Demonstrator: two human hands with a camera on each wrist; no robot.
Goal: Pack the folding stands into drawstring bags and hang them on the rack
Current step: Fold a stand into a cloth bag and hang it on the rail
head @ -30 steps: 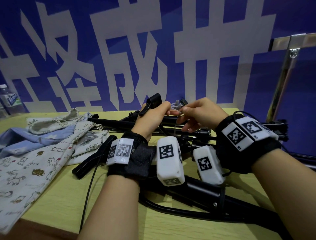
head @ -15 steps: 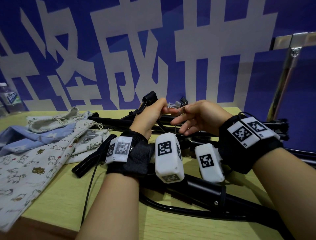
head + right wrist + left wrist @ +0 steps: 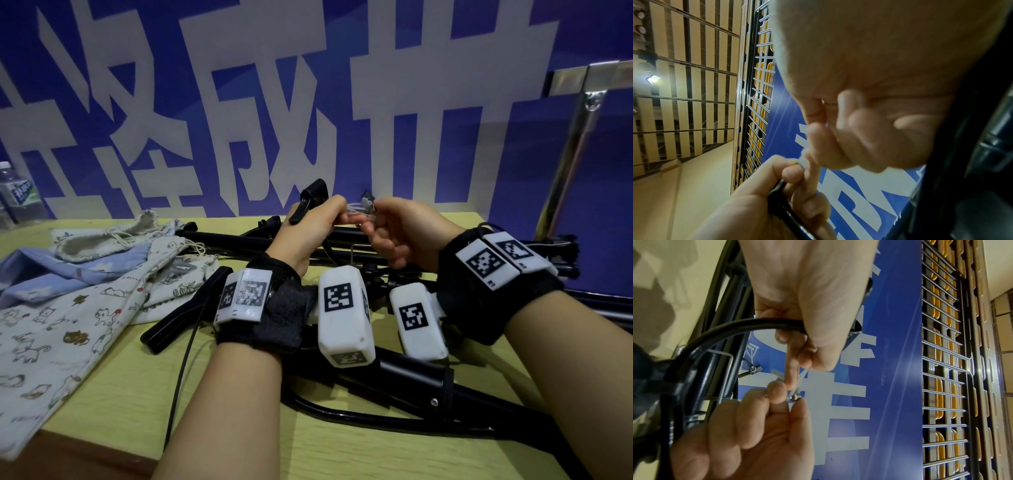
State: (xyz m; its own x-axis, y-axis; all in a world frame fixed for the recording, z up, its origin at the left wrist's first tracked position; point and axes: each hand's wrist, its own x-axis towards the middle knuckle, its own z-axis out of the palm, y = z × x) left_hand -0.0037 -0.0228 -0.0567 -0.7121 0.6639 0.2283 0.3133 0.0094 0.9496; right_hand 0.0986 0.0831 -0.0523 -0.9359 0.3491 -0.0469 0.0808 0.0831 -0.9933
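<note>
Since a second ago both hands have lifted a little and drawn closer. The left hand [image 3: 310, 229] is curled round a black curved rod [image 3: 748, 324] of a folding stand [image 3: 394, 370], its fingertips pinching a clear plastic tie [image 3: 797, 382]. The right hand [image 3: 407, 233] pinches the tie's small metal end [image 3: 794, 397]. Below the grip, black stand legs crisscross the yellow table [image 3: 113, 387]. Left of it lie the printed drawstring bags [image 3: 68, 318]; further left stands a water bottle [image 3: 19, 195]. Behind hangs a blue banner [image 3: 428, 96].
</note>
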